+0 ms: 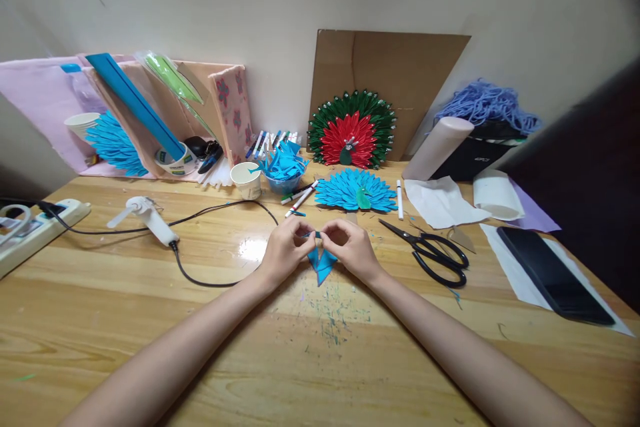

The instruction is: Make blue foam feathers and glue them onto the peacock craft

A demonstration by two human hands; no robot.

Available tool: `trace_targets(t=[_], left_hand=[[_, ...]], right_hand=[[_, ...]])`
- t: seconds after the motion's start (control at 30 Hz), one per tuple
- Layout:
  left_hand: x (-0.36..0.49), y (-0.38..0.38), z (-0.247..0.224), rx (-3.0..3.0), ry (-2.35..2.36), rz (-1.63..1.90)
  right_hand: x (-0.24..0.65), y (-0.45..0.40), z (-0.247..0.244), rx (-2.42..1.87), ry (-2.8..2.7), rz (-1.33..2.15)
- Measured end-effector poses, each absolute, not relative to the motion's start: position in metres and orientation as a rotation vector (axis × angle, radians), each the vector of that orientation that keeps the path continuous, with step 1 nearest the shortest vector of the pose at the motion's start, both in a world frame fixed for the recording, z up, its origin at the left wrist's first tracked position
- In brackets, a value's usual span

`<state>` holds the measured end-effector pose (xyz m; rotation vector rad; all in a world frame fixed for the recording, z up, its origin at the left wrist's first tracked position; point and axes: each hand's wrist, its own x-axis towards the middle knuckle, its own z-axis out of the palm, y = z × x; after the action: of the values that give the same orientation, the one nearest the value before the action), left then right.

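Between my two hands is a small folded blue piece (325, 268), fabric or paper, its point facing me. My left hand (286, 250) pinches its upper left edge with thumb and forefinger. On the other side, my right hand (354, 250) pinches the upper right edge the same way. Just beyond them lies a blue fan of petals (350, 188) with a green bird-shaped piece (363, 199) on it. Black-handled scissors (435, 250) rest to the right, blades pointing away to the left. Behind the left hand, a clear tub (285, 181) holds several blue folded pieces.
A glue gun (153, 220) lies left, its cord (200, 283) looping toward my left wrist. Beyond are a paper cup (246, 180), markers (302, 199) and a red-green peacock fan (353, 130) against cardboard (420, 73). A phone (553, 273) and power strip (45, 230) flank the table.
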<state>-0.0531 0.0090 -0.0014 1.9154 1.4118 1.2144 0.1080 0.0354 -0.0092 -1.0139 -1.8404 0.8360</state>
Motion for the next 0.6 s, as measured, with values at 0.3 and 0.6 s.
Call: trace_targets(t=[0.3, 0.6], left_hand=[[-0.057, 0.009, 0.004, 1.711, 1.433, 1.358], [-0.058, 0.015, -0.010, 1.595, 1.274, 1.180]], right_hand=[[0.107, 0.039, -0.011, -1.048, -1.667, 0.934], [0.107, 0.036, -0.007, -0.991, -1.768, 0.900]])
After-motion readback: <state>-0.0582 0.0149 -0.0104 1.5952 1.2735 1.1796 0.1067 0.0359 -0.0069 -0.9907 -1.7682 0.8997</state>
